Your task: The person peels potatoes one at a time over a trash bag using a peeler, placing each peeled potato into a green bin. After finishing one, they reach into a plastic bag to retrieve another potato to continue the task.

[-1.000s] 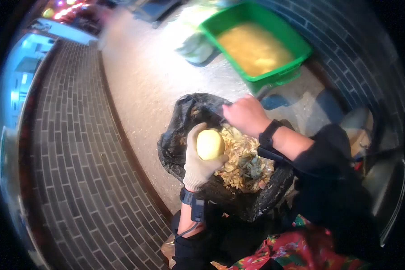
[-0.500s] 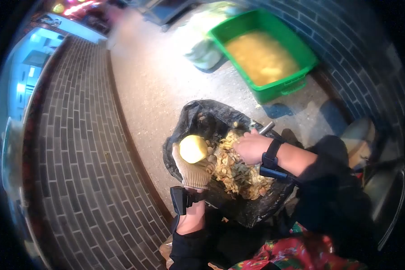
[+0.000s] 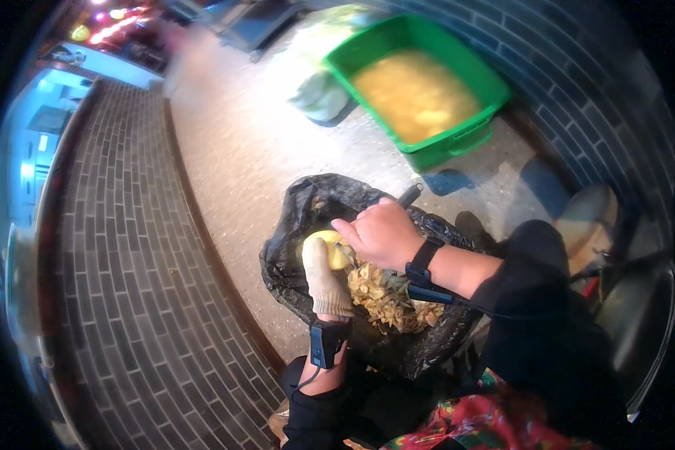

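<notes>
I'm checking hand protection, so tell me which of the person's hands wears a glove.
The left hand, holding the yellow item: a pale glove covers that hand. The right hand, gripping a dark handle, is bare.

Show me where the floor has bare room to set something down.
Bare floor stretches between the left brickwork and black liner, reaching the green tub. Crowded: over the liner, with gloved left hand, right hand, yellow produce and peelings.

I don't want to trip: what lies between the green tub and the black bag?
In the head view, floor with a dark bluish patch, perhaps shadow; a handle jutting past the right hand shows there.
</notes>
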Available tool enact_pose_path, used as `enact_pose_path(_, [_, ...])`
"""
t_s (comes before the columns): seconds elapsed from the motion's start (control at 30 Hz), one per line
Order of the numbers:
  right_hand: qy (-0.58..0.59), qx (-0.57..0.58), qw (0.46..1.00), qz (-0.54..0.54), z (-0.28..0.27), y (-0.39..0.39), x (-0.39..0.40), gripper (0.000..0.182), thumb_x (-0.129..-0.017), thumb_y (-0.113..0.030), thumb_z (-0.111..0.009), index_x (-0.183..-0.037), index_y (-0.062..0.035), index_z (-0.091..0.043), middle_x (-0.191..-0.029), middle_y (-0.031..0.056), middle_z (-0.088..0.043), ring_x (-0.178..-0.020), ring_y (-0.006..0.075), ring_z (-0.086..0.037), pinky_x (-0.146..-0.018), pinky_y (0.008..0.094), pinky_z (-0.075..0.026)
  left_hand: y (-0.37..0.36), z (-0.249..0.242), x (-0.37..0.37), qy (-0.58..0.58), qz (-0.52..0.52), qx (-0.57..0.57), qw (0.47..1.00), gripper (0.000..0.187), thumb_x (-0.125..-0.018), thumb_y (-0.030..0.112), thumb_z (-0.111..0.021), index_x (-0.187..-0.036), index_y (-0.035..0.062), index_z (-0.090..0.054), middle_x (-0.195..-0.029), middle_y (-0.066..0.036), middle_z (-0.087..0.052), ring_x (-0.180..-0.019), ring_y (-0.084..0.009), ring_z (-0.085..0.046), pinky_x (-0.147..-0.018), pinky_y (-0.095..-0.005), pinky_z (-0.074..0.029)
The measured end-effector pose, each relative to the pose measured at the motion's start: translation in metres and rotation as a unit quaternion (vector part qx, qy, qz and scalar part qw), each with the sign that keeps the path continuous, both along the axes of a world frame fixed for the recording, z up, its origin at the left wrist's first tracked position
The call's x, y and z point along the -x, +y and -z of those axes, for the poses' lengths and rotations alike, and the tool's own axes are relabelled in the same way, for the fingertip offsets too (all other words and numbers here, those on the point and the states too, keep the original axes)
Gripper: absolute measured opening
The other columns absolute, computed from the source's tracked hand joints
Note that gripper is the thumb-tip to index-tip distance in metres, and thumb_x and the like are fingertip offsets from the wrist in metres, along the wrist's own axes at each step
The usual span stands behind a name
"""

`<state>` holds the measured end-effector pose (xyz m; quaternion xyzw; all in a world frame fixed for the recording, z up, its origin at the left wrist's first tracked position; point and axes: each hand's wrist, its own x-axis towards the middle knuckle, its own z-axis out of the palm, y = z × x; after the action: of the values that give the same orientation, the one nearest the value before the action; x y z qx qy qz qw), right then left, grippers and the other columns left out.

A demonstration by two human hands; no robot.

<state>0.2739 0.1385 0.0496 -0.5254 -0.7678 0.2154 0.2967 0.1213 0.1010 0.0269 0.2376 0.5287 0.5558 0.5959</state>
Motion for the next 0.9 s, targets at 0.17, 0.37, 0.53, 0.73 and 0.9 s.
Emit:
enact_pose_path(0.17, [0.011, -0.082, 0.996, 0.044, 0.012, -0.006, 0.013, 0.052, -0.098, -0.031, -0.049, -0.053, -0.0075, -0.063, -0.057, 0.012, -0.062, -0.059, 0.0306, -0.062, -0.065, 0.0413, -0.044, -0.001, 0.017, 0.01, 0.051, 0.006, -0.017, 0.999, 0.029, -0.101, 0.031, -0.053, -0.113, 0.0048, -0.057, -0.099, -0.003, -0.062, -0.081, -0.0108, -0.057, -0.066, -0.0265, -0.047])
enact_pose_path(0.37, [0.013, -0.154, 0.985, 0.074, 0.015, -0.006, 0.023, 0.044, -0.091, -0.023, -0.058, -0.049, -0.0098, -0.058, -0.053, 0.0092, -0.059, -0.054, 0.0281, -0.058, -0.06, 0.0406, -0.042, 0.002, 0.001, 0.006, 0.248, 0.011, -0.132, 0.96, 0.027, -0.101, 0.028, -0.054, -0.101, 0.0021, -0.062, -0.09, -0.003, -0.063, -0.077, -0.0111, -0.057, -0.066, -0.0266, -0.047])
enact_pose_path(0.53, [-0.009, -0.182, 0.98, 0.077, 0.018, 0.001, 0.024, 0.044, -0.091, -0.021, -0.058, -0.048, -0.0111, -0.058, -0.052, 0.0086, -0.058, -0.052, 0.0273, -0.058, -0.058, 0.0407, -0.043, 0.004, -0.001, 0.014, 0.305, 0.029, -0.093, 0.947, 0.027, -0.101, 0.027, -0.05, -0.096, 0.0036, -0.063, -0.088, -0.005, -0.063, -0.079, -0.0162, -0.057, -0.07, -0.0334, -0.046])
enact_pose_path(0.73, [-0.096, -0.067, 0.983, 0.144, 0.025, 0.025, 0.007, 0.052, -0.096, -0.029, -0.049, -0.05, -0.0084, -0.061, -0.049, 0.0142, -0.057, -0.049, 0.0342, -0.059, -0.058, 0.044, -0.047, -0.006, -0.012, 0.028, 0.05, 0.016, -0.039, 0.998, 0.043, -0.094, 0.034, -0.063, -0.125, 0.0078, -0.048, -0.115, -0.009, -0.057, -0.104, -0.0204, -0.058, -0.086, -0.0374, -0.051])
enact_pose_path(0.9, [-0.013, -0.099, 0.989, 0.107, -0.001, 0.014, 0.005, 0.054, -0.097, -0.028, -0.048, -0.048, -0.0066, -0.059, -0.051, 0.0166, -0.057, -0.05, 0.0373, -0.057, -0.059, 0.0475, -0.045, 0.006, 0.019, 0.045, 0.011, -0.011, 0.056, 0.998, 0.061, -0.088, 0.065, -0.055, -0.122, 0.0137, -0.056, -0.111, -0.007, -0.061, -0.1, -0.0234, -0.058, -0.077, -0.0418, -0.053])
